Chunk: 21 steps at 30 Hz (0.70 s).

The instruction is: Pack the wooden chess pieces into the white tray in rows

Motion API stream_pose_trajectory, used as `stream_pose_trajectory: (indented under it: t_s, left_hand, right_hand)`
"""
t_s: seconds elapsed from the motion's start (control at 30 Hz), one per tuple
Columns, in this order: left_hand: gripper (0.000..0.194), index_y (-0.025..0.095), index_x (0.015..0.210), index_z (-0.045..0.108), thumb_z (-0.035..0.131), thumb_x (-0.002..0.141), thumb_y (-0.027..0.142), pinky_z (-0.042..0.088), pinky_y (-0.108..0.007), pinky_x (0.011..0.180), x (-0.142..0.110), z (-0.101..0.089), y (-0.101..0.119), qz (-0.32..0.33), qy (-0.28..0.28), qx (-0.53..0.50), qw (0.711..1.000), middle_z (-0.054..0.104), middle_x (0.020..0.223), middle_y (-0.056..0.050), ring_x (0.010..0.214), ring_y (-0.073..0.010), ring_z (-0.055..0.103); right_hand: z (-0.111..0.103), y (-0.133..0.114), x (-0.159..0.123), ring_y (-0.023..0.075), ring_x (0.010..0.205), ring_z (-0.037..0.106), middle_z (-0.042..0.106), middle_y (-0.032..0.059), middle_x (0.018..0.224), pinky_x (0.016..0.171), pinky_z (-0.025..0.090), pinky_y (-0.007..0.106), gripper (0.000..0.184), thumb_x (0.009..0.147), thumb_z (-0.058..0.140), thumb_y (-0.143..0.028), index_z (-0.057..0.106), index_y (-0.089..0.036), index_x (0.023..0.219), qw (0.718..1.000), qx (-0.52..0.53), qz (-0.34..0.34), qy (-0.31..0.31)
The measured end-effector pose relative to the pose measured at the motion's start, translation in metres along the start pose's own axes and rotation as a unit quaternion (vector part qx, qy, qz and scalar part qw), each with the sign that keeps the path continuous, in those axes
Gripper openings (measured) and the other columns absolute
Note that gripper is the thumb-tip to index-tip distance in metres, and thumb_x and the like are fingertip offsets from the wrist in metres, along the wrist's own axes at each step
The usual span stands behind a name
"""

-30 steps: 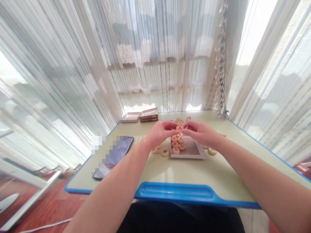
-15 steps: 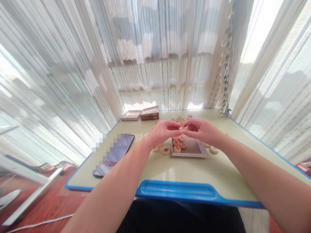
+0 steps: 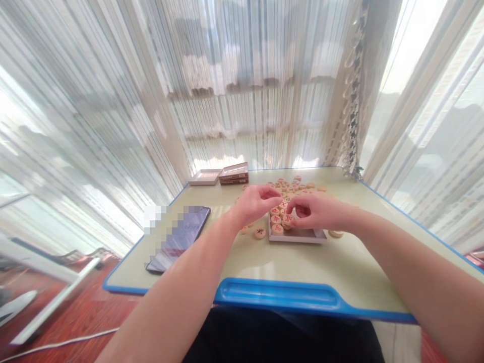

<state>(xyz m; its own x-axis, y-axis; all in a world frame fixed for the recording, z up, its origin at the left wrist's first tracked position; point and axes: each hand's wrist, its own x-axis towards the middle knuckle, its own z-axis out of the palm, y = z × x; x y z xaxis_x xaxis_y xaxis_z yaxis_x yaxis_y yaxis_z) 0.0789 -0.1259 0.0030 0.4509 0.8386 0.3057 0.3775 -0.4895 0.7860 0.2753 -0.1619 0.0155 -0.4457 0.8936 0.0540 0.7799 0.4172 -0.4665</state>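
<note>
A shallow open box (image 3: 308, 235) holds round wooden xiangqi pieces with red characters, grouped on its left side. My right hand (image 3: 321, 212) is over the box, its thumb and fingertips pinching a xiangqi piece (image 3: 288, 220) at the right of the group. My left hand (image 3: 255, 205) hovers at the box's far left corner, thumb and fingers apart and nothing seen between them; its fingertips are near a red-marked piece (image 3: 283, 204). Nearest me in the group is another red piece (image 3: 277, 229).
Loose pieces (image 3: 297, 179) lie scattered beyond the box; a black-marked piece (image 3: 260, 232) sits left of it. A phone (image 3: 189, 234) rests on the left. Stacked brown boxes (image 3: 234, 174) and a shallow tray (image 3: 204, 177) stand at the back. The table (image 3: 283, 264) has a blue edge.
Both hands held a red-marked piece together above the box; now they have parted. My right hand has come down toward me onto the pieces, while my left hand has let go.
</note>
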Motion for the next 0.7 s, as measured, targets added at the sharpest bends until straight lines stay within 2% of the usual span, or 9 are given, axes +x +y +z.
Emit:
stream_pose_trajectory:
  t_s: [0.13, 0.7]
  left_hand:
    - [0.024, 0.016, 0.086, 0.068, 0.059, 0.073, 0.033, 0.046, -0.027, 0.071, -0.0004, 0.0005, 0.0004, 0.010, -0.001, -0.006, 1.000, 0.069, 0.083, -0.004, 0.080, -0.0166, 0.061]
    - [0.023, 0.016, 0.082, 0.068, 0.058, 0.073, 0.034, 0.047, -0.026, 0.069, -0.0005, 0.0007, 0.0023, 0.015, -0.005, 0.004, 1.000, 0.068, 0.079, -0.004, 0.076, -0.0162, 0.061]
  right_hand:
    - [0.0004, -0.0022, -0.0005, 0.0119, 0.052, 0.047, 0.055, -0.0021, 0.059, 0.048, 0.033, 0.025, 0.021, 0.067, 0.060, -0.039, 0.063, -0.025, 0.082, 1.000, -0.017, 0.013, -0.020]
    - [0.0018, -0.0017, 0.0021, 0.0115, 0.050, 0.046, 0.055, -0.0015, 0.058, 0.046, 0.030, 0.025, 0.025, 0.067, 0.060, -0.048, 0.066, -0.027, 0.078, 0.998, -0.064, 0.009, -0.018]
